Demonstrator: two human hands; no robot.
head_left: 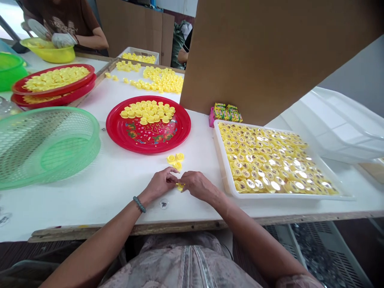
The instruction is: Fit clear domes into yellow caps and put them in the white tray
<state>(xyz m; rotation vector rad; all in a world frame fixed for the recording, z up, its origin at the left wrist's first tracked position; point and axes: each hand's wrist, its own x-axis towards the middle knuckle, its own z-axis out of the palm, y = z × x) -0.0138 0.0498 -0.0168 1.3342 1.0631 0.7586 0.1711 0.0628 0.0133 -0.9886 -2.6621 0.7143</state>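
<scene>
Between my two hands, a small round yellow plastic piece is partly hidden by my fingers, low over the white table. My left hand, with a beaded bracelet at the wrist, has its bent fingers and thumb at the piece's left side. From the right, my right hand pinches the same piece with its fingertips. Just beyond the fingers lie three yellow cup-like pieces in a small cluster. A clear disc with a dark mark rests on the table below my left hand.
Ahead is a red tray with yellow pieces. A white tray full of disc-topped yellow pieces stands right, below a cardboard panel. On the left sits a green basket. A gloved co-worker handles a yellow basin.
</scene>
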